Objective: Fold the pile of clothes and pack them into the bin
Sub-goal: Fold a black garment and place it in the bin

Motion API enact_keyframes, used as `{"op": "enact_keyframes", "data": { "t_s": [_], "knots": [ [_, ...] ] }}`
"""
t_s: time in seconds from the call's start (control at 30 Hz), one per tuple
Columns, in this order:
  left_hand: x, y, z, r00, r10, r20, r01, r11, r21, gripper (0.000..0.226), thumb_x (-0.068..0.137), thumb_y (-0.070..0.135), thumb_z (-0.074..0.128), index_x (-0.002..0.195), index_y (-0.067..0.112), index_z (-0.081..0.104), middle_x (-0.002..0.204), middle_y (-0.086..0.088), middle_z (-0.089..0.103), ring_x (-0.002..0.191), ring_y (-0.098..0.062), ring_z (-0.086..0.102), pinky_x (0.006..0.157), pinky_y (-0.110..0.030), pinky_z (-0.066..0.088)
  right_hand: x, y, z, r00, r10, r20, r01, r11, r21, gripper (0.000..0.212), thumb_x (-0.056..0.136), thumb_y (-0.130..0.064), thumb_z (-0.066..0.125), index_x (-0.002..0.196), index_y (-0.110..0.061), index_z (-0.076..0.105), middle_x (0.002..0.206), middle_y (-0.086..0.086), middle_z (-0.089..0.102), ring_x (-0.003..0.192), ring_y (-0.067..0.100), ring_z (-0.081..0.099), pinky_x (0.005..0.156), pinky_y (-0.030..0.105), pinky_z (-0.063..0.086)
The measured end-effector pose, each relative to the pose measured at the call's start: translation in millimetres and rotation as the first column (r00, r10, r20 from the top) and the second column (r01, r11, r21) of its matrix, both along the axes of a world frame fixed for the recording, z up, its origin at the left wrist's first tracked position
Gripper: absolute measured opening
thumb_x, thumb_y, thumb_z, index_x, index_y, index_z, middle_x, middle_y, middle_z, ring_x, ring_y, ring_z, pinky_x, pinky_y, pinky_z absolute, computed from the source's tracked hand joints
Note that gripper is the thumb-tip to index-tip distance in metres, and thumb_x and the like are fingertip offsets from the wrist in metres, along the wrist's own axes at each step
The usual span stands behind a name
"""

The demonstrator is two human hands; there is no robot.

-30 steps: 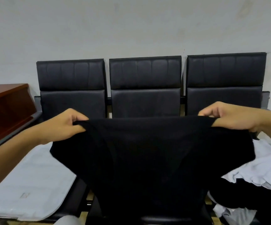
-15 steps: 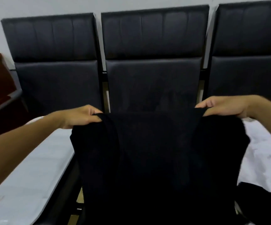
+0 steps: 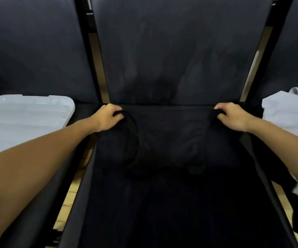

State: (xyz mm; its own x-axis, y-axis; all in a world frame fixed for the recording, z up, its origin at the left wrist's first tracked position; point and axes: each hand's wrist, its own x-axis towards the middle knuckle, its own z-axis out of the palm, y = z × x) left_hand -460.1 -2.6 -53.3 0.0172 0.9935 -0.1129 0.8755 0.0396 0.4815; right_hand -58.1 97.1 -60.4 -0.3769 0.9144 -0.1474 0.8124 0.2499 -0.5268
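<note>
A black garment lies spread over the seat of the middle black chair, its top edge at the foot of the backrest. My left hand grips the garment's upper left corner, fingers curled round the cloth. My right hand grips the upper right corner the same way. A translucent white bin lid or bin rests on the left seat. The lower part of the garment blends into the dark seat.
White clothes are heaped on the right seat, with dark cloth hanging off its left edge. Black chair backs rise on the left and far right. Narrow gaps between seats show a light wooden floor.
Both hands have lowered the black garment from mid-air down onto the middle seat and moved forward to the backrest. The view has tilted down and closer.
</note>
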Motion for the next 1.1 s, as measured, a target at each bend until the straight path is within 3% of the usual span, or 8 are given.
{"op": "enact_keyframes", "data": {
  "t_s": [0.13, 0.2, 0.3, 0.47, 0.57, 0.8, 0.93, 1.1],
  "knots": [
    [-1, 6, 18, 0.904, 0.254, 0.345, -0.237, 0.967, -0.091, 0.026, 0.089, 0.034, 0.053, 0.080, 0.010, 0.060, 0.075, -0.008, 0.056, 0.072, -0.022, 0.052, 0.071, -0.032, 0.038, -2, 12, 15, 0.999, 0.027, -0.037, -0.023, 0.995, 0.093, 0.024, 0.090, 0.000, 0.052, 0.086, -0.020, 0.065, 0.095, 0.011, 0.071, 0.095, 0.025, 0.067, 0.090, 0.040, 0.052],
    [1, 1, 34, 0.859, 0.315, 0.404, -0.283, 0.949, -0.140, 0.041, 0.092, 0.048, 0.051, 0.081, 0.011, 0.064, 0.075, -0.006, 0.061, 0.071, -0.020, 0.056, 0.068, -0.029, 0.042, -2, 10, 33, 0.992, 0.052, -0.114, -0.046, 0.997, 0.057, 0.023, 0.091, 0.004, 0.054, 0.089, -0.015, 0.067, 0.098, 0.008, 0.072, 0.090, 0.005, 0.068, 0.089, 0.025, 0.053],
    [10, -30, 68, 0.927, 0.160, 0.340, -0.187, 0.981, 0.045, 0.034, 0.085, 0.043, 0.071, 0.086, 0.009, 0.071, 0.062, 0.018, 0.065, 0.060, 0.006, 0.059, 0.059, -0.010, 0.046, 5, -13, 77, 0.973, 0.091, -0.213, -0.089, 0.996, 0.020, 0.019, 0.093, 0.013, 0.051, 0.103, 0.005, 0.064, 0.089, -0.001, 0.069, 0.071, -0.014, 0.063, 0.074, 0.005, 0.049],
    [28, -116, 113, 0.896, -0.031, 0.442, -0.105, 0.954, 0.280, 0.007, 0.088, 0.022, 0.072, 0.084, 0.018, 0.069, 0.072, 0.019, 0.068, 0.070, 0.005, 0.062, 0.068, -0.012, 0.050, 31, -86, 141, 0.935, 0.124, -0.333, -0.122, 0.992, 0.025, 0.015, 0.090, 0.005, 0.064, 0.102, -0.003, 0.065, 0.074, -0.017, 0.070, 0.069, -0.010, 0.063, 0.071, 0.005, 0.049],
    [45, -191, 115, 0.935, -0.074, 0.347, -0.041, 0.949, 0.313, 0.019, 0.082, 0.013, 0.077, 0.082, 0.028, 0.065, 0.076, 0.029, 0.066, 0.073, 0.013, 0.060, 0.074, -0.004, 0.044, 51, -152, 153, 0.926, 0.166, -0.340, -0.179, 0.984, -0.007, 0.027, 0.080, 0.009, 0.071, 0.092, -0.014, 0.067, 0.076, -0.020, 0.070, 0.073, -0.008, 0.064, 0.072, 0.004, 0.048],
    [48, -316, 39, 0.936, -0.149, 0.320, 0.234, 0.940, -0.247, 0.055, 0.054, 0.069, 0.079, 0.102, 0.041, 0.071, 0.097, 0.020, 0.066, 0.084, -0.003, 0.062, 0.070, -0.017, 0.050, 88, -263, 92, 0.941, 0.336, 0.025, -0.221, 0.670, -0.709, 0.042, 0.086, 0.005, 0.067, 0.116, -0.025, 0.065, 0.122, -0.008, 0.062, 0.112, 0.004, 0.061, 0.085, 0.020, 0.054],
    [56, -305, 25, 0.962, -0.072, 0.263, 0.115, 0.982, -0.151, 0.029, 0.075, 0.060, 0.070, 0.091, 0.037, 0.072, 0.092, 0.014, 0.068, 0.085, -0.009, 0.062, 0.075, -0.028, 0.053, 89, -280, 50, 0.997, -0.029, 0.077, 0.050, 0.960, -0.276, 0.021, 0.090, -0.015, 0.069, 0.108, -0.022, 0.064, 0.119, 0.001, 0.060, 0.115, 0.019, 0.058, 0.081, 0.021, 0.048],
    [113, -240, 26, 0.967, -0.210, 0.142, 0.224, 0.970, -0.093, 0.006, 0.092, 0.032, 0.066, 0.095, 0.029, 0.069, 0.097, 0.006, 0.062, 0.085, -0.006, 0.060, 0.078, -0.024, 0.049, 74, -297, 18, 0.913, -0.237, 0.331, 0.287, 0.951, -0.113, 0.070, 0.084, -0.042, 0.075, 0.138, -0.009, 0.045, 0.134, 0.019, 0.045, 0.123, 0.039, 0.049, 0.101, 0.043, 0.044]
  ]
}}
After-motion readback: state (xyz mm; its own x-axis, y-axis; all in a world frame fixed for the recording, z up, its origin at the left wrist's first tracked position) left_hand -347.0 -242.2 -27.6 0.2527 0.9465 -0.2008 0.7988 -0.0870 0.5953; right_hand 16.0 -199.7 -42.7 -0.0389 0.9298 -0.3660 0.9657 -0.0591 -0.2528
